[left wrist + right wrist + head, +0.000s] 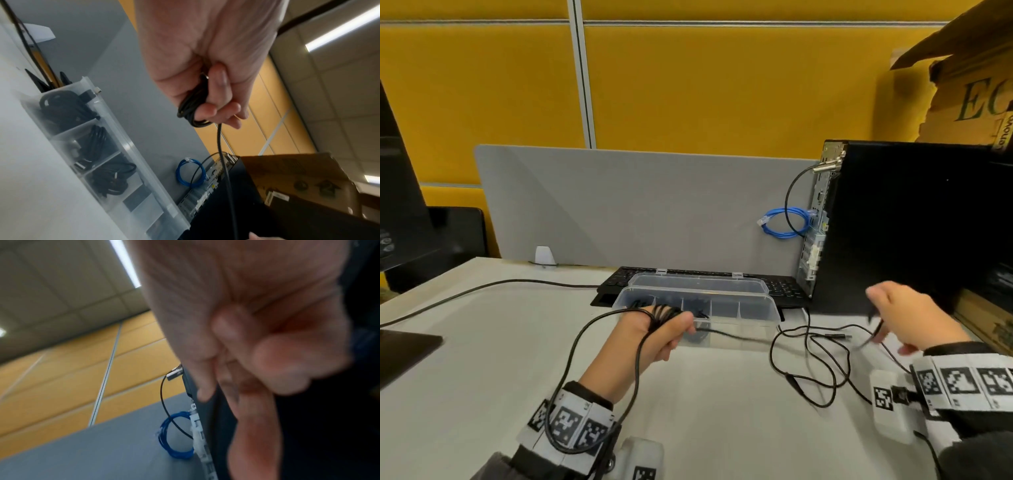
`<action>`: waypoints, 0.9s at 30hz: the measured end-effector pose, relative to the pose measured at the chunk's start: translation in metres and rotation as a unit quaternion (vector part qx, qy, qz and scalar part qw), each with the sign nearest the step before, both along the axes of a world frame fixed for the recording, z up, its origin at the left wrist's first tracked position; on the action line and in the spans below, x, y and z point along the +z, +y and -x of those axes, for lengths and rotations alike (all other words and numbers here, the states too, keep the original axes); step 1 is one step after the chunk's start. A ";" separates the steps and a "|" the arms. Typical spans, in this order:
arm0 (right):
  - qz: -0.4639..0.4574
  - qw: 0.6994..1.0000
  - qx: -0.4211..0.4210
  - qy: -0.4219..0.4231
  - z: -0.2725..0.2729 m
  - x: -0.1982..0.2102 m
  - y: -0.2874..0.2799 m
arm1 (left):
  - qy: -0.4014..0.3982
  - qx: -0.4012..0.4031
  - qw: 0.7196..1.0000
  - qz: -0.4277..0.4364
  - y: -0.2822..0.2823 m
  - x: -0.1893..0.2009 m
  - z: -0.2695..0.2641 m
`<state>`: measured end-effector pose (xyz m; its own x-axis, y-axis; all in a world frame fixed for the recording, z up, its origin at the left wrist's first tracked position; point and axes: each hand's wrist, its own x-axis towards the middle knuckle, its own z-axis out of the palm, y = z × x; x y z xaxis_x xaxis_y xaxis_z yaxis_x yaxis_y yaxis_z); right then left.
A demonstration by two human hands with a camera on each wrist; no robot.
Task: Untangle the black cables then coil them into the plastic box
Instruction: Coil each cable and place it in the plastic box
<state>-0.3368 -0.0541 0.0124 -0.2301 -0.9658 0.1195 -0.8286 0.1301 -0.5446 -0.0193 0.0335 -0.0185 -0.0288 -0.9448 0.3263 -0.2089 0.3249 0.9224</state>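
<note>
My left hand (664, 332) grips a coil of black cable (191, 112) just in front of the clear plastic box (756, 308). Its loops hang down round my left wrist (571, 359). From the fist (205, 97) one strand runs right into a loose tangle on the table (811, 359). My right hand (904, 318) hovers over the tangle's right end, blurred, with a dark strand at its curled fingers (257, 353). The box (115, 123) stands open, and three of its compartments hold coiled black cables (96, 139).
A black keyboard (784, 287) lies behind the box against a grey divider. A black PC tower (911, 222) with a blue cable coil (784, 222) stands at the right, a cardboard box (969, 96) on top. A monitor (397, 188) stands left; another cable (482, 287) crosses the table.
</note>
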 end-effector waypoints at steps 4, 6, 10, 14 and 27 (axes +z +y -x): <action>-0.019 0.983 0.151 0.102 -0.032 0.008 0.016 | -0.075 0.001 0.997 0.001 -0.001 -0.004 0.009; 0.028 0.954 0.287 0.086 -0.061 0.013 0.028 | -0.079 0.005 0.997 -0.003 0.000 -0.004 0.012; -0.056 0.878 0.474 0.026 -0.118 -0.001 0.054 | -0.054 -0.011 0.998 0.015 0.003 -0.003 0.017; -0.102 0.858 0.481 -0.148 -0.118 -0.001 0.053 | -0.055 -0.012 0.998 0.010 0.002 -0.002 0.016; 0.122 0.982 -0.018 0.140 0.012 -0.002 -0.010 | -0.072 0.016 0.994 -0.084 -0.004 -0.004 0.000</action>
<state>-0.3489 -0.0646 0.0102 -0.1878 -0.8923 0.4106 -0.9478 0.0550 -0.3140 -0.0191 0.0291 -0.0225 -0.0332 -0.9866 0.1595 -0.3496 0.1610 0.9230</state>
